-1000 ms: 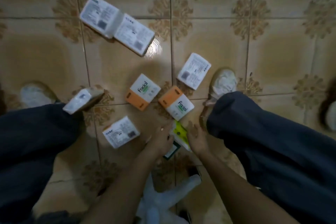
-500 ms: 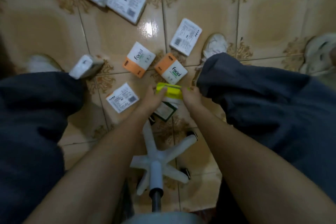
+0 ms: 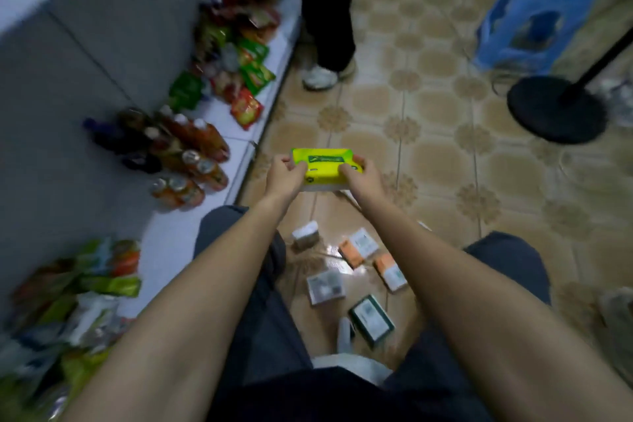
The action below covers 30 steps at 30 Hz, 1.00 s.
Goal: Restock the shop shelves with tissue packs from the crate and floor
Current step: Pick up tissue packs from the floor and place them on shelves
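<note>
A yellow-green tissue pack (image 3: 323,166) is held up in front of me, above the tiled floor. My left hand (image 3: 284,175) grips its left end and my right hand (image 3: 359,175) grips its right end. Below, between my knees, several tissue packs lie on the floor: two orange-and-white ones (image 3: 358,247) (image 3: 390,271), a white one (image 3: 324,286), a dark green one (image 3: 371,319) and a small one on its edge (image 3: 305,234). The low white shelf (image 3: 236,144) runs along my left.
On the shelf stand bottles (image 3: 191,161) and snack bags (image 3: 246,79), with more bags at the near left (image 3: 85,291). Another person's leg and white shoe (image 3: 322,74) are ahead. A black round stand base (image 3: 556,110) and a blue bag (image 3: 537,10) are at the right.
Both hands have lifted the yellow-green pack off the floor and raised it forward. My view has swung up from the floor to the shelf and aisle.
</note>
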{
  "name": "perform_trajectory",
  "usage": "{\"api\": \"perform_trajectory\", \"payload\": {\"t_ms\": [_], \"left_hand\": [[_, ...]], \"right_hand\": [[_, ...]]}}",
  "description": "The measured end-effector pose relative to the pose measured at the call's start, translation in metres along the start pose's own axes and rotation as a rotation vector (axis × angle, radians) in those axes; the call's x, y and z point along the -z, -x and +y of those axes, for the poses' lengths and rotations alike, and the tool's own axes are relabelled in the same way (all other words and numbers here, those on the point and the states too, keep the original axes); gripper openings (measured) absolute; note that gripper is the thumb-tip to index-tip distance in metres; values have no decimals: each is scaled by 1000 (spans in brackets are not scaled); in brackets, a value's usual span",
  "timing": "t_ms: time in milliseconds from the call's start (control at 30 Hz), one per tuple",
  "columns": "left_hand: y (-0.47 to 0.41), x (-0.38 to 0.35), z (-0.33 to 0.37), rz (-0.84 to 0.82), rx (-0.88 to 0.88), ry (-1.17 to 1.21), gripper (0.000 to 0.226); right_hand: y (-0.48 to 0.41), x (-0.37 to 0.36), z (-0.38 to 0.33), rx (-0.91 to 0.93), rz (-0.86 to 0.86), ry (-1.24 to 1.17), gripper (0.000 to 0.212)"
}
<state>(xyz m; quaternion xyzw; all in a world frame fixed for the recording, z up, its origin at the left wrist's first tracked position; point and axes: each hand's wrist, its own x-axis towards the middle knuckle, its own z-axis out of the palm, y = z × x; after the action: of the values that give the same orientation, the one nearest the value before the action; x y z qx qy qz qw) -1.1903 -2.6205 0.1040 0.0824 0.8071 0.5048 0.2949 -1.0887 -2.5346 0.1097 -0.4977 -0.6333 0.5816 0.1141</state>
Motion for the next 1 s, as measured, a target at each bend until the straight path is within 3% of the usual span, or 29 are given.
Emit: {"api": "perform_trajectory", "payload": {"t_ms": [267, 333, 467, 567, 667, 767, 900, 1000], "left_hand": [[67, 152, 46, 258, -173, 160, 73], [81, 183, 52, 255, -211, 204, 80], [104, 230, 67, 342, -209, 251, 17], [115, 249, 75, 319, -211, 283, 26], [124, 265, 85, 336, -219, 329, 19], [130, 285, 93, 326, -238, 349, 44], [131, 306, 105, 297, -254, 431, 22], [121, 321, 117, 449, -284, 498, 18]], "right_hand": [[83, -66, -118, 441, -193, -33, 44], [100, -80, -138, 527, -221, 10, 45], [123, -102, -179, 671, -190, 36, 49], [137, -115, -205, 730, -256, 32, 51], [150, -129, -225, 744, -392, -17, 49], [159, -135, -245, 721, -488, -26, 45], [161, -145, -264, 668, -608, -13, 31], [159, -158, -275, 660, -652, -75, 28]]}}
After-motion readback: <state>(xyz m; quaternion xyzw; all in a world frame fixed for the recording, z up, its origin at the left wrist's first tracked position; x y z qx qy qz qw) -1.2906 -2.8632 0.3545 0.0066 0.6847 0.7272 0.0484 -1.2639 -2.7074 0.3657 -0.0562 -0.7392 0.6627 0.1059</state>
